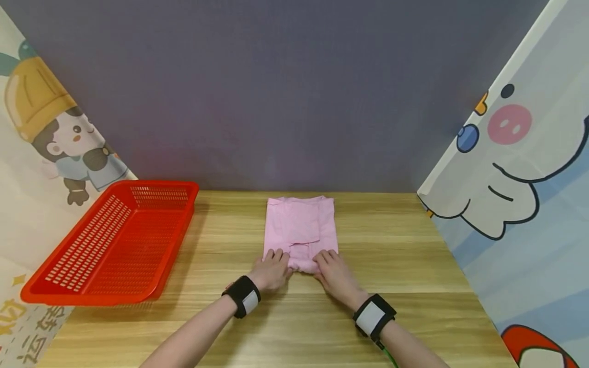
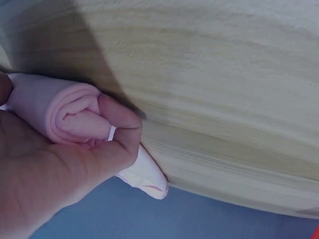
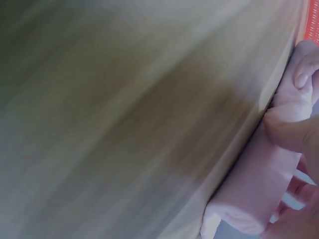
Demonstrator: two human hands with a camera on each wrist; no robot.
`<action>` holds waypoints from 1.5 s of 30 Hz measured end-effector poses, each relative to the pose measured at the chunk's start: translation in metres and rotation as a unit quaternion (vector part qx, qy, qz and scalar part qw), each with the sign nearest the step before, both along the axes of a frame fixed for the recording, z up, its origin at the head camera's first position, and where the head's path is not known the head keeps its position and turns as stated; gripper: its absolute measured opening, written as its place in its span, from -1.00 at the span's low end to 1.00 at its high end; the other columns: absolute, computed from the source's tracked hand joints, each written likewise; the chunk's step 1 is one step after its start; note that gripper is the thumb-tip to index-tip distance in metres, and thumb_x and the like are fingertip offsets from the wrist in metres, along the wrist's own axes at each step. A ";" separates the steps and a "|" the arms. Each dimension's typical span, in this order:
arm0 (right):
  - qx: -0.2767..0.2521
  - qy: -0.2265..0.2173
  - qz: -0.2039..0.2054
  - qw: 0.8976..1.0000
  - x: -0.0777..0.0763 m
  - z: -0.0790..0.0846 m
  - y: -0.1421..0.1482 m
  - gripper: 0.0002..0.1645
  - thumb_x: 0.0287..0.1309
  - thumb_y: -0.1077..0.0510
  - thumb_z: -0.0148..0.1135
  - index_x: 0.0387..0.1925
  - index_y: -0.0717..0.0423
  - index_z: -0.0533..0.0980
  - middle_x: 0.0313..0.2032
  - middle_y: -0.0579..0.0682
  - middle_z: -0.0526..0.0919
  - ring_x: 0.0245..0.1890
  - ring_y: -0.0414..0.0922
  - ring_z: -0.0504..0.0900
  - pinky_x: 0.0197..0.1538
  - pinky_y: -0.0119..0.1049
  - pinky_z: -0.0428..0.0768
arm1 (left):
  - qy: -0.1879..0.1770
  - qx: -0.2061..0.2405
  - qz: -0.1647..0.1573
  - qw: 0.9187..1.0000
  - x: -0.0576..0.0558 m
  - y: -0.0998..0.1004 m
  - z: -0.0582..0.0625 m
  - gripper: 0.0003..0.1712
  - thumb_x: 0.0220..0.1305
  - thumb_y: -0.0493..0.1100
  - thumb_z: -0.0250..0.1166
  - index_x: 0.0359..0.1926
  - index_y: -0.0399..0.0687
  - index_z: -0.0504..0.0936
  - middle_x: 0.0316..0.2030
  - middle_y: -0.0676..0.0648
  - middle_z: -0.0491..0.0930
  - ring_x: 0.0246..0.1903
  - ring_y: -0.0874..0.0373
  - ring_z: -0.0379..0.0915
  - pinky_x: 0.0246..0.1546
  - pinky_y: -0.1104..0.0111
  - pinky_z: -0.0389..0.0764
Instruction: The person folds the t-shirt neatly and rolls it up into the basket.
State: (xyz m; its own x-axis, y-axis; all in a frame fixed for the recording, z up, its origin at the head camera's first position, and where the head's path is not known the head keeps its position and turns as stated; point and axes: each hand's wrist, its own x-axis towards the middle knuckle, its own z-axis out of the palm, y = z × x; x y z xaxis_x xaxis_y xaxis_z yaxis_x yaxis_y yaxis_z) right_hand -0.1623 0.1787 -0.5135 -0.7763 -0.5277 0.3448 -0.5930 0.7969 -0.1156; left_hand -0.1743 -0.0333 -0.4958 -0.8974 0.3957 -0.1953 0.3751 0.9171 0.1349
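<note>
A pink garment [image 1: 299, 220] lies on the wooden table, folded into a narrow rectangle with a square flap on top. Its near edge is turned into a thick roll [image 2: 75, 114], whose spiral end shows in the left wrist view beside a small white tag. My left hand [image 1: 271, 269] grips the left end of this roll, thumb and fingers curled about it. At the right end my right hand [image 1: 338, 278] holds the roll too, its thumb [image 3: 286, 132] along the near side. The far part of the garment lies flat beyond both hands.
To the left stands a red plastic basket [image 1: 158, 266] with slotted walls. A grey panel [image 1: 294, 97] rises behind the table [image 1: 386, 245]. Cartoon-printed sheets [image 1: 520, 194] border both sides. A green cable [image 1: 388, 355] trails from the right wrist strap.
</note>
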 end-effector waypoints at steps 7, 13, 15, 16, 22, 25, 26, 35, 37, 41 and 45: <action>-0.087 -0.071 -0.003 0.994 -0.008 -0.001 -0.005 -0.83 -0.01 0.14 0.24 -0.39 0.07 0.41 -0.42 -0.09 0.46 -0.37 -0.14 0.42 -0.23 -0.28 0.40 | 0.001 0.001 0.001 1.000 0.001 -0.001 0.008 -0.54 0.28 0.15 -0.10 0.06 -0.01 0.29 -0.01 -0.06 0.32 0.01 0.01 0.22 -0.24 0.02 0.39; -0.139 -0.186 0.022 0.972 -0.023 0.004 -0.001 -0.86 -0.05 0.14 0.26 -0.49 0.06 0.44 -0.50 -0.13 0.48 -0.44 -0.26 0.40 -0.32 -0.39 0.40 | 0.180 -0.027 -0.019 0.983 0.013 -0.004 -0.014 -0.41 0.19 0.20 0.03 0.13 -0.02 0.29 -0.05 -0.06 0.36 -0.02 0.03 0.29 -0.35 0.12 0.43; -0.146 -0.213 0.031 0.966 -0.029 0.007 0.001 -0.85 -0.07 0.15 0.27 -0.53 0.08 0.44 -0.54 -0.13 0.46 -0.48 -0.27 0.36 -0.38 -0.44 0.36 | 0.242 -0.042 -0.023 0.969 0.016 -0.003 -0.018 -0.40 0.17 0.20 0.05 0.14 0.00 0.30 -0.04 -0.04 0.38 -0.02 0.05 0.30 -0.37 0.12 0.45; -0.149 -0.225 0.037 0.962 -0.031 0.009 0.002 -0.84 -0.08 0.16 0.28 -0.54 0.10 0.44 -0.57 -0.13 0.44 -0.51 -0.28 0.34 -0.41 -0.45 0.34 | 0.264 -0.048 -0.024 0.963 0.016 -0.002 -0.020 -0.42 0.17 0.18 0.06 0.13 0.00 0.31 -0.04 -0.03 0.38 -0.01 0.06 0.30 -0.37 0.11 0.45; -0.139 -0.262 0.068 0.952 -0.043 0.014 0.005 -0.85 -0.07 0.21 0.26 -0.58 0.14 0.44 -0.63 -0.13 0.39 -0.56 -0.29 0.30 -0.46 -0.49 0.29 | 0.256 -0.056 -0.001 0.965 0.015 0.002 -0.018 -0.59 0.16 -0.02 0.06 0.04 0.04 0.33 -0.13 -0.05 0.34 -0.11 0.01 0.29 -0.49 0.12 0.46; -0.127 -0.268 0.061 0.953 -0.045 0.015 0.005 -0.85 -0.05 0.20 0.25 -0.59 0.12 0.44 -0.63 -0.12 0.41 -0.55 -0.28 0.32 -0.44 -0.48 0.31 | 0.191 -0.013 0.033 0.981 0.012 0.004 -0.016 -0.64 0.16 -0.05 0.07 0.00 0.09 0.35 -0.16 -0.07 0.32 -0.14 -0.02 0.27 -0.56 0.11 0.43; -0.123 -0.268 0.054 0.954 -0.044 0.016 0.004 -0.86 -0.04 0.20 0.24 -0.58 0.11 0.44 -0.63 -0.11 0.42 -0.55 -0.27 0.33 -0.44 -0.46 0.32 | 0.168 0.005 0.045 0.985 0.010 0.004 -0.015 -0.67 0.18 -0.04 0.05 -0.01 0.11 0.35 -0.17 -0.07 0.31 -0.13 -0.02 0.25 -0.56 0.11 0.42; 0.016 -0.081 -0.005 0.997 -0.018 0.008 -0.003 -0.47 -0.02 0.07 0.22 0.04 0.08 0.37 -0.17 0.00 0.52 -0.17 -0.03 0.46 -0.09 -0.14 0.44 | 0.023 0.055 0.085 0.995 -0.008 0.005 -0.005 -0.64 0.33 0.10 -0.22 0.01 0.12 0.33 -0.16 -0.09 0.30 -0.06 -0.04 0.19 -0.30 -0.03 0.38; 0.029 -0.045 -0.008 0.999 -0.015 0.006 -0.005 -0.38 -0.07 0.06 0.26 0.09 0.04 0.32 -0.13 -0.01 0.48 -0.13 -0.03 0.44 -0.07 -0.14 0.43 | 0.013 0.053 0.084 0.995 -0.011 0.005 -0.003 -0.63 0.33 0.10 -0.22 0.02 0.11 0.34 -0.15 -0.10 0.31 -0.06 -0.04 0.19 -0.29 -0.02 0.39; 0.026 0.016 -0.008 1.000 -0.013 0.004 -0.007 -0.53 -0.08 0.09 0.28 -0.06 0.01 0.39 -0.21 -0.05 0.48 -0.19 -0.05 0.44 -0.16 -0.18 0.45 | 0.001 0.049 0.081 0.996 -0.013 0.005 0.002 -0.62 0.34 0.11 -0.24 0.03 0.14 0.34 -0.15 -0.10 0.32 -0.05 -0.03 0.20 -0.30 -0.01 0.40; -0.006 0.028 -0.005 1.000 -0.013 0.004 -0.009 -0.73 -0.07 0.17 0.26 -0.25 0.03 0.48 -0.34 -0.08 0.51 -0.31 -0.07 0.47 -0.26 -0.21 0.47 | 0.008 0.051 0.071 0.996 -0.012 0.003 0.001 -0.63 0.34 0.12 -0.23 0.02 0.14 0.35 -0.14 -0.09 0.33 -0.05 -0.03 0.22 -0.31 0.00 0.39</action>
